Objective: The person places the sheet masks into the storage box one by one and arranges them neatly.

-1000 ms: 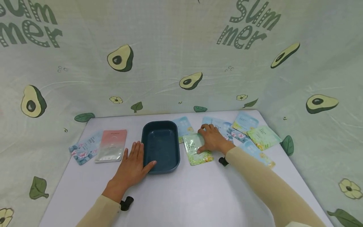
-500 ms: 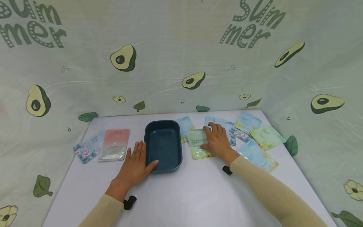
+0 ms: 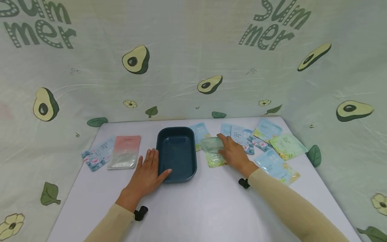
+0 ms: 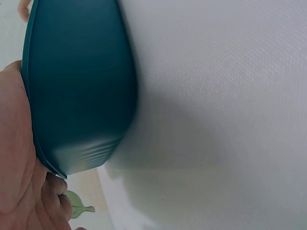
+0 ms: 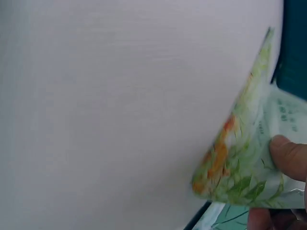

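My left hand [image 3: 144, 179] rests along the left rim of a dark blue rectangular tray [image 3: 176, 156], its fingers straight and the thumb over the near left corner. In the left wrist view the palm lies against the outside of the tray [image 4: 81, 81]. Just right of the tray, my right hand [image 3: 237, 155] pinches a green sheet mask packet [image 3: 213, 149] by its right side. Up close in the right wrist view, the thumb [image 5: 290, 155] lies on the face of the packet [image 5: 240, 167], fingers are underneath, and the packet is bent.
At left lie a pink and silver packet [image 3: 125, 153] and a blue floral packet [image 3: 99, 154]. A light blue packet [image 3: 199, 132] sits behind the tray's right side. Several blue and green packets [image 3: 288, 147] spread over the table's right side. A patterned cloth [image 3: 172, 101] stands behind the table [image 3: 193, 211].
My right hand has lifted and bent the green packet, which lay flatter before. My left hand stays at the tray. The whole view has shifted slightly.
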{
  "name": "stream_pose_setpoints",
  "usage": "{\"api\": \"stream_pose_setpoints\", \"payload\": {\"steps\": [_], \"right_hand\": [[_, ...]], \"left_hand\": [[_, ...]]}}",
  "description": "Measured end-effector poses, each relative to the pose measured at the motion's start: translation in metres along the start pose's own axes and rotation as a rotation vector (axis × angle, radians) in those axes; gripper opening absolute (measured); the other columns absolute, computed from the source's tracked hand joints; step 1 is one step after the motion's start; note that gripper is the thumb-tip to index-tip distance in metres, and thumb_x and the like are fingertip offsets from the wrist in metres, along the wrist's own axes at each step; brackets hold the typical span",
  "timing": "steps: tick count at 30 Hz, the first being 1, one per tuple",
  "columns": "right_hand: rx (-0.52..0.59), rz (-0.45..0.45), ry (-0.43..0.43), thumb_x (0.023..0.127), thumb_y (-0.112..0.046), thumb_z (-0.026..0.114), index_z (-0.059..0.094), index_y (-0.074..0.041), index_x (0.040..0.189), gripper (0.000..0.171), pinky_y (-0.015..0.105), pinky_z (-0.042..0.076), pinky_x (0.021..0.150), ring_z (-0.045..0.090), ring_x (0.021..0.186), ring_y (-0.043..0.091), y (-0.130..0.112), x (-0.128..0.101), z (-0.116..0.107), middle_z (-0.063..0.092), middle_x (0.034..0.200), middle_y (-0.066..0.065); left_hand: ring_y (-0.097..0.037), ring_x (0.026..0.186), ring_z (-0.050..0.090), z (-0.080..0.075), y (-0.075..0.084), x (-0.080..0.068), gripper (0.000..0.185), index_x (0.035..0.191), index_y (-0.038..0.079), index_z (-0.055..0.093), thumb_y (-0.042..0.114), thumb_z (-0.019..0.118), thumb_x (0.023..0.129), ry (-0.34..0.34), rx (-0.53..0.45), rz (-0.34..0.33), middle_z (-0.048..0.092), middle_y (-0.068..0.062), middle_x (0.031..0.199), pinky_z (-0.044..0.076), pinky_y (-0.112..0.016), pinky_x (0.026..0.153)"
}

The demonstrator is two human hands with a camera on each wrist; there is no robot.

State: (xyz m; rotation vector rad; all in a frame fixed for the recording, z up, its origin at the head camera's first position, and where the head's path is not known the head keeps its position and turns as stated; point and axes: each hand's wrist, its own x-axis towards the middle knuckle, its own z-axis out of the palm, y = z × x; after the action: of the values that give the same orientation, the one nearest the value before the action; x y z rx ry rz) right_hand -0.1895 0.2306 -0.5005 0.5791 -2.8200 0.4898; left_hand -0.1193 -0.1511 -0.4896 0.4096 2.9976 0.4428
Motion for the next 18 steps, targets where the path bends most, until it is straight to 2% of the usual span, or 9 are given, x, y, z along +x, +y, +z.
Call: {"api": "stream_pose_setpoints", "payload": {"steps": [1, 4, 6, 8, 10, 13, 16, 18], "right_hand": [[0.056, 0.034, -0.020, 0.097, -0.017, 0.078, 0.037, -0.013, 0.158, 0.074, 0.037, 0.058, 0.060, 0.064, 0.070, 0.021, 0.001, 0.001, -0.002, 0.068, 0.118, 0.021], [0.211, 0.148, -0.069, 0.098, -0.017, 0.077, 0.032, -0.017, 0.163, 0.079, 0.040, 0.055, 0.061, 0.064, 0.065, 0.021, 0.003, 0.004, -0.010, 0.073, 0.098, 0.017], [0.271, 0.199, -0.076, 0.098, -0.018, 0.077, 0.031, -0.019, 0.164, 0.080, 0.037, 0.048, 0.056, 0.057, 0.057, 0.019, 0.006, 0.006, -0.015, 0.069, 0.084, 0.016], [0.324, 0.228, -0.066, 0.098, -0.018, 0.077, 0.033, -0.019, 0.162, 0.077, 0.033, 0.041, 0.054, 0.046, 0.051, 0.016, 0.007, 0.008, -0.020, 0.066, 0.081, 0.015], [0.358, 0.242, -0.039, 0.099, -0.018, 0.076, 0.039, -0.018, 0.159, 0.070, 0.034, 0.043, 0.056, 0.053, 0.056, 0.019, 0.008, 0.009, -0.025, 0.070, 0.098, 0.023], [0.407, 0.274, -0.013, 0.100, -0.018, 0.075, 0.048, -0.018, 0.153, 0.059, 0.038, 0.050, 0.065, 0.065, 0.075, 0.026, 0.009, 0.012, -0.031, 0.070, 0.122, 0.029], [0.426, 0.301, 0.001, 0.101, -0.017, 0.074, 0.051, -0.018, 0.151, 0.055, 0.039, 0.053, 0.071, 0.068, 0.092, 0.029, 0.008, 0.017, -0.038, 0.069, 0.130, 0.030], [0.442, 0.307, 0.014, 0.100, -0.016, 0.074, 0.051, -0.017, 0.150, 0.055, 0.038, 0.052, 0.070, 0.066, 0.089, 0.030, 0.006, 0.020, -0.043, 0.071, 0.126, 0.028]], "left_hand": [[-0.042, 0.164, 0.007, 0.000, 0.000, 0.000, 0.108, 0.166, -0.006, 0.014, 0.074, 0.045, 0.101, 0.001, 0.001, 0.001, 0.012, -0.024, 0.175, 0.007, -0.066, 0.130], [-0.041, 0.164, 0.007, 0.000, -0.001, 0.000, 0.108, 0.166, -0.006, 0.014, 0.074, 0.045, 0.101, 0.004, 0.007, 0.001, 0.012, -0.023, 0.175, 0.007, -0.066, 0.130], [-0.041, 0.164, 0.007, 0.000, -0.001, 0.001, 0.108, 0.166, -0.006, 0.013, 0.075, 0.045, 0.101, 0.004, 0.012, 0.000, 0.012, -0.023, 0.176, 0.007, -0.065, 0.130], [-0.041, 0.164, 0.007, 0.000, -0.001, 0.001, 0.108, 0.166, -0.006, 0.013, 0.075, 0.044, 0.101, 0.001, 0.016, -0.004, 0.012, -0.023, 0.176, 0.007, -0.065, 0.130], [-0.040, 0.164, 0.006, 0.000, -0.001, 0.001, 0.109, 0.166, -0.005, 0.012, 0.075, 0.044, 0.101, -0.002, 0.017, -0.009, 0.011, -0.022, 0.176, 0.007, -0.065, 0.130], [-0.040, 0.164, 0.006, 0.000, -0.001, 0.000, 0.108, 0.166, -0.005, 0.012, 0.074, 0.046, 0.101, -0.004, 0.013, -0.013, 0.011, -0.022, 0.176, 0.007, -0.065, 0.130], [-0.040, 0.164, 0.006, -0.001, 0.001, -0.001, 0.108, 0.166, -0.005, 0.012, 0.073, 0.046, 0.101, -0.009, 0.014, -0.016, 0.011, -0.022, 0.176, 0.007, -0.065, 0.130], [-0.040, 0.164, 0.006, -0.002, 0.001, -0.001, 0.108, 0.166, -0.005, 0.012, 0.073, 0.047, 0.101, -0.017, 0.016, -0.016, 0.011, -0.023, 0.176, 0.007, -0.065, 0.130]]}}
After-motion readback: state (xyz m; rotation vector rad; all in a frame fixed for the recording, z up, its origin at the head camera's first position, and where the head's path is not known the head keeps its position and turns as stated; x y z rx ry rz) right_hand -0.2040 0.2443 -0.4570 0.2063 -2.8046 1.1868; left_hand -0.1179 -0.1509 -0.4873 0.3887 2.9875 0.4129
